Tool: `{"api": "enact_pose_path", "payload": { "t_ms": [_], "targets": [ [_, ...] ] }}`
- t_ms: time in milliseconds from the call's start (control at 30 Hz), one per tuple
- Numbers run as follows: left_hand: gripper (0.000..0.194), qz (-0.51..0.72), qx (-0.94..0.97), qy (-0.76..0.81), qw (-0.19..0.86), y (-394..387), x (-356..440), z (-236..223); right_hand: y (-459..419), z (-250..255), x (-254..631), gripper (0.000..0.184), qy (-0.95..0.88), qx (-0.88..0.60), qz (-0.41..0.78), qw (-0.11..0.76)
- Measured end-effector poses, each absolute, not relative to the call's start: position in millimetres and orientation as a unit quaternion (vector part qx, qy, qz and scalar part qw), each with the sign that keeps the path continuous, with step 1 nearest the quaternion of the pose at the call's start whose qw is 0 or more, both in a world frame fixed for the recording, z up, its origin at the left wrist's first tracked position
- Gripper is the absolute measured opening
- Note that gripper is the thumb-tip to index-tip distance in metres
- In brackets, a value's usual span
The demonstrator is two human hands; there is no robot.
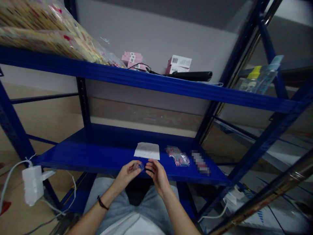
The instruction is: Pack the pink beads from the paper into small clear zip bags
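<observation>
Covered, cropped, or too small to read
The fingers (133,162) of the left hand (125,173) cover part of a small clear plastic piece (142,166), its details too small to tell; any marks on the white paper (146,151) are too faint to read; the red bits (180,161) inside the clear packets (186,159) are too tiny to identify; pixelation blurs the strip (200,162) beside them; the upper shelf (146,82) hides the bases of the pink boxes (132,59); the left and top edges crop the bulging bags (49,26); the bottom edge cuts off both forearms (179,212).
</observation>
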State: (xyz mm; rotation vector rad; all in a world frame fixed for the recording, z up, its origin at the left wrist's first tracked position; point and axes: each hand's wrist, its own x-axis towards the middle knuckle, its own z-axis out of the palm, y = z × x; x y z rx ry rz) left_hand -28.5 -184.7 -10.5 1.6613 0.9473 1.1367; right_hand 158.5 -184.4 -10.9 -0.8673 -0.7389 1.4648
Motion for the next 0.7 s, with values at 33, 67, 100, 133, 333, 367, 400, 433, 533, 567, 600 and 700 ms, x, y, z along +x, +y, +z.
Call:
{"api": "enact_pose_path", "payload": {
  "t_ms": [33,67,100,133,333,367,400,433,533,567,600,700],
  "targets": [
    [0.038,0.451,0.706,0.373,0.398,-179,-26,4,-181,-9,154,0.030,-0.288,-0.354,0.647,0.611],
    [0.038,0.419,0.757,0.365,0.343,-175,-22,20,-178,-6,150,0.029,-0.264,-0.333,0.656,0.624],
    [0.035,0.383,0.802,0.361,0.282,-170,-18,36,-175,-4,146,0.028,-0.245,-0.310,0.660,0.639],
    [0.033,0.340,0.844,0.352,0.220,-167,-12,51,-172,-3,141,0.026,-0.231,-0.286,0.660,0.655],
    [0.023,0.137,0.932,0.322,-0.096,-149,23,99,-147,-9,123,0.013,-0.184,-0.232,0.600,0.743],
    [0.020,0.116,0.935,0.313,-0.120,-146,26,100,-142,-13,122,0.012,-0.184,-0.233,0.589,0.752],
    [0.018,0.099,0.938,0.302,-0.135,-143,29,101,-136,-16,121,0.013,-0.183,-0.234,0.578,0.760],
    [0.017,0.087,0.941,0.291,-0.146,-141,30,102,-131,-19,119,0.016,-0.182,-0.237,0.567,0.767],
    [0.015,0.080,0.947,0.263,-0.166,-133,28,105,-116,-29,114,0.026,-0.191,-0.259,0.539,0.779],
    [0.014,0.086,0.948,0.258,-0.168,-130,25,105,-112,-32,114,0.026,-0.198,-0.270,0.533,0.777],
    [0.014,0.097,0.947,0.255,-0.167,-127,21,106,-107,-34,114,0.026,-0.203,-0.281,0.528,0.775],
    [0.026,0.155,0.941,0.278,-0.119,-113,-1,101,-91,-35,125,0.020,-0.216,-0.322,0.510,0.768]
  ]
}}
